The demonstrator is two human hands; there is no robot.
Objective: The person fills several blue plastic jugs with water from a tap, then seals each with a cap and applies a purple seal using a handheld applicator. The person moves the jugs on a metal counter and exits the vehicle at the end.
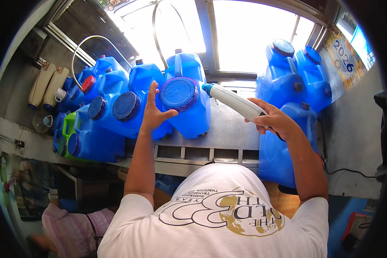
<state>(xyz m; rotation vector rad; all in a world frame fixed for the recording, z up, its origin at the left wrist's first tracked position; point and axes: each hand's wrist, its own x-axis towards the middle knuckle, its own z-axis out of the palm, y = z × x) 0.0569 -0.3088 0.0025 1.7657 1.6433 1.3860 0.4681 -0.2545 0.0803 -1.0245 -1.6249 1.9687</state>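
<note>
My right hand (pixel 273 118) is closed around a long white hand-held tool (pixel 234 102) with a teal tip, which looks like a heat gun. Its tip points left, close to the upper right side of a blue water jug (pixel 193 116). That jug stands upright on the metal counter, its wide blue cap (pixel 179 94) toward me with a purplish band around the rim and droplets on top. My left hand (pixel 154 112) is open, fingers stretched up and thumb out, just left of the cap. Whether it touches the jug I cannot tell.
Several more blue jugs (pixel 127 106) crowd the left, along with a green one (pixel 67 129). Other blue jugs (pixel 284 73) are stacked at the right. A slotted grate (pixel 198 154) runs along the counter's front edge. A black cord (pixel 348 173) lies at right.
</note>
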